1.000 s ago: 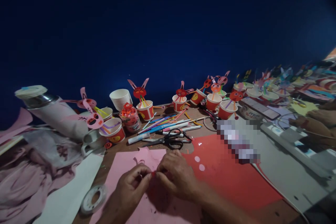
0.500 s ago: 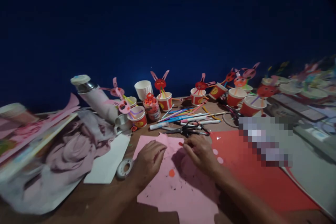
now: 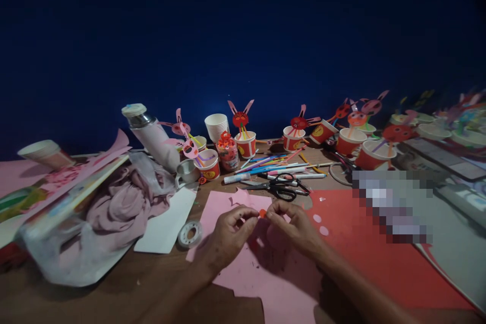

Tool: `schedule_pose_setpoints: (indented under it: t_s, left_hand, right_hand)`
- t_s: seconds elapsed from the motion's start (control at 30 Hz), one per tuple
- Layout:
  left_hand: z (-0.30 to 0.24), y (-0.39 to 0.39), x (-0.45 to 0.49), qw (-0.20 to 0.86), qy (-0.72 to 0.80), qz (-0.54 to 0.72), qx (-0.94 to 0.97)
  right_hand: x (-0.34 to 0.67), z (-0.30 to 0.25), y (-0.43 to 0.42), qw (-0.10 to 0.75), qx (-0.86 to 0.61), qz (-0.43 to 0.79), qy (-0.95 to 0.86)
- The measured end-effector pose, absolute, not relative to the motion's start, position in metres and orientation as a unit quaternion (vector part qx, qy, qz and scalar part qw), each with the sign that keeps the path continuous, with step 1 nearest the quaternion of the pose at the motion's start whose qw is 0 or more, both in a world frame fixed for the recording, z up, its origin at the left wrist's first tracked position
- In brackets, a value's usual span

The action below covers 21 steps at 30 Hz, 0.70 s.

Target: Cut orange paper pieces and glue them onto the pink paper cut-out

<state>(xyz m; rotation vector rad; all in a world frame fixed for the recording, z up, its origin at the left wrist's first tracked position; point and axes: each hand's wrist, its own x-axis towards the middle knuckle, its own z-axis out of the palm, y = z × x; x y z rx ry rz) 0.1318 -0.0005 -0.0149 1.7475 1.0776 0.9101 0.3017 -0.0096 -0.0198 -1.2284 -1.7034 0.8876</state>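
Left fingers (image 3: 247,211), right fingers (image 3: 280,207) pinch orange-red disc (image 3: 262,213), probably paper

Fingers (image 3: 272,211) partly hide the small orange-red piece (image 3: 262,213), and the far-right cups (image 3: 435,132) are blurred.

No readable lettering or numbers.

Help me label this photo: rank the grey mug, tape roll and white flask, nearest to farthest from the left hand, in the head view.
1. Tape roll, just left of the left hand
2. Grey mug, farther back, beyond the tape
3. White flask, behind the mug, farther left
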Motion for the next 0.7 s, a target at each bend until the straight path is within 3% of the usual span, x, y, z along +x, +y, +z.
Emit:
schedule_pose_setpoints:
  t_s: [0.43, 0.7]
  left_hand:
    - [-0.0180, -0.0001, 0.1305, 0.517, 0.471, 0.312, 0.643]
    - [-0.0252, 0.0007, 0.1300, 0.455, 0.473, 0.276, 0.702]
  right_hand:
    - [0.2996, -0.0265, -0.0141, 0.406, -0.495, 0.314, -0.701]
    - [0.2993, -0.0259, -0.0174, 0.387, -0.508, 0.270, -0.721]
